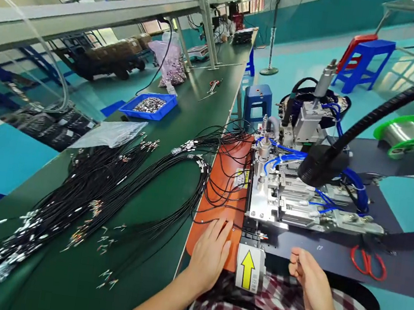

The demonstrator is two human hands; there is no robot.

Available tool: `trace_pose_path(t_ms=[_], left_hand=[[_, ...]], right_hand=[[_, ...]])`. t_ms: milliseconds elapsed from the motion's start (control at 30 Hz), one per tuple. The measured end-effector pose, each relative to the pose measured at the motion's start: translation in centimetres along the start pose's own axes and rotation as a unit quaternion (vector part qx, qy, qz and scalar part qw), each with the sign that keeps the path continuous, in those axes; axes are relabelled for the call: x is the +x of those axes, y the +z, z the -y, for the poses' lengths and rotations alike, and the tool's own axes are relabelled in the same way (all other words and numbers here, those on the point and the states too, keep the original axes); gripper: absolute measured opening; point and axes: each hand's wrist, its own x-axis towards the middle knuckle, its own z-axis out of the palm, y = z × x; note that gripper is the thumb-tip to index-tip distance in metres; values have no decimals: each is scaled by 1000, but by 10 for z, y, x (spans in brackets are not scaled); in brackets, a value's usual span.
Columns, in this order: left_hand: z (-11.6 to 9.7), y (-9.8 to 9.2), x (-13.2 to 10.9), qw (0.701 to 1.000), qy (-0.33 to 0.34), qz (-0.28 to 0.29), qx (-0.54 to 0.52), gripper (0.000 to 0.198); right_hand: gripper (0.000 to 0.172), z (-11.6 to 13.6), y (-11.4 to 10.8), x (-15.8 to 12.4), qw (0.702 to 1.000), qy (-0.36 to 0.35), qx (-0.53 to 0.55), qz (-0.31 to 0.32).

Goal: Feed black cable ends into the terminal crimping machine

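Observation:
My left hand (212,250) lies on the orange plate (219,205) with its fingers stretched out. Its fingertips are by a black cable (245,229), which runs into the front of the metal machine (282,196); the cable's bare coloured wire ends (263,236) stick out there. Over the dark base plate's front edge, my right hand (310,286) is closed, fingers curled against the thumb. Whatever it may hold is hidden. Between the hands sits a white cylinder (249,269) with a yellow arrow. More black cables (161,169) spread over the green table on the left.
Red-handled scissors (369,264) lie right of my right hand. A black flexible hose (366,116) crosses above the machine, near a green wire spool (412,137). On the table (70,279) are a blue tray (150,105) of small parts and a clear plastic bag (110,133).

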Motion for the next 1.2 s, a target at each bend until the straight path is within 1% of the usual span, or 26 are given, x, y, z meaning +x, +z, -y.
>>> trace_pose_path(t_ms=[167, 333, 567, 767, 833, 933, 1033, 1100, 1200], left_hand=[[-2, -2, 0, 1000, -5, -7, -10, 48], [-3, -4, 2, 1000, -6, 5, -17, 48], [-1, 3, 0, 1000, -10, -2, -11, 51], [0, 4, 1, 1000, -12, 14, -6, 52], [0, 4, 0, 1000, -14, 17, -6, 53], [2, 7, -1, 1000, -21, 17, -5, 54], [8, 9, 10, 1000, -10, 3, -7, 56], [13, 7, 26, 1000, 6, -6, -15, 55], [17, -1, 54, 998, 44, -16, -39, 50]], right_hand=[[57, -2, -3, 0, 1000, 3, -20, -9], [58, -11, -11, 4, 999, 19, -23, -25], [52, -13, -16, 9, 999, 17, -28, -21], [49, -17, -30, 22, 997, 18, -24, -64], [48, -18, -36, 24, 996, 28, -20, -79], [52, -17, -40, 22, 994, 55, -6, -91], [55, -15, -38, 16, 995, 68, 9, -78], [56, -11, -34, 13, 995, 64, 16, -71], [57, -3, -25, 8, 996, 57, 19, -66]])
